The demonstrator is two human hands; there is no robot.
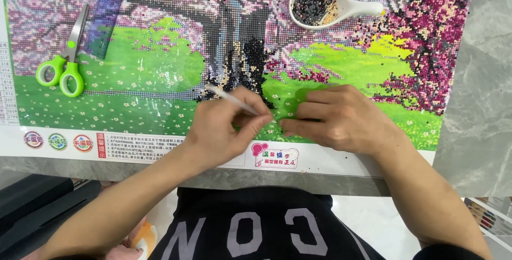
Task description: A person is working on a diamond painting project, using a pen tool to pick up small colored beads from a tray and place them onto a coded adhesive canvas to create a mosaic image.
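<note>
Grey marble table [480, 105] bears a bead canvas [149, 78]. Left hand [224, 129] pinches a white pen [232, 100], its tip beside the right hand [341, 118], which lies flat, grasping nothing, seemingly steadying the canvas. Dish [333, 4] and scissors [66, 57] lie beyond.

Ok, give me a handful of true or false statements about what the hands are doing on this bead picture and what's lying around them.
1. The left hand pinches a thin white pen tool. True.
2. The right hand is lifted clear of the canvas. False: it rests flat on the green part.
3. The scissors have red handles. False: the handles are bright green.
4. A white spoon-shaped dish holds dark and pale beads. True.
5. The scissors lie beside the right hand. False: they lie far over on the left-hand side.
</note>
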